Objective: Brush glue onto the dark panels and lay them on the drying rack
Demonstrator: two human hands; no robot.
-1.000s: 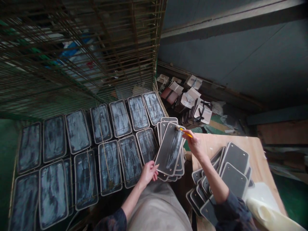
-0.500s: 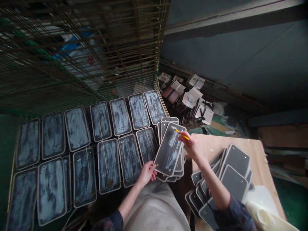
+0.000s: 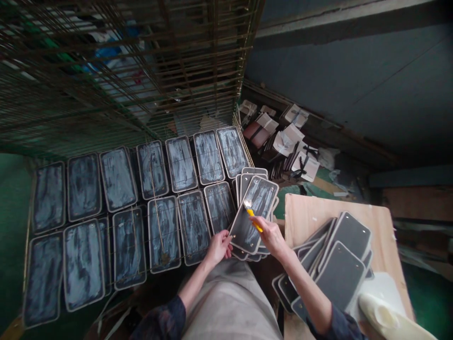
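My left hand pinches the near left corner of a dark rectangular panel that tops a small pile over my lap. White streaks cover part of its face. My right hand grips a yellow-handled brush, whose bristles touch the middle of that panel. Both hands are closed.
A wire rack shelf to the left carries two rows of several white-smeared panels. A wooden table on the right bears a pile of uncoated dark panels. Bundles of pale pieces lie on the floor beyond. More wire shelves rise above.
My right hand drew the brush from the panel's far end back toward its middle, leaving more white streaks. The left hand kept its hold. The view shifted slightly.
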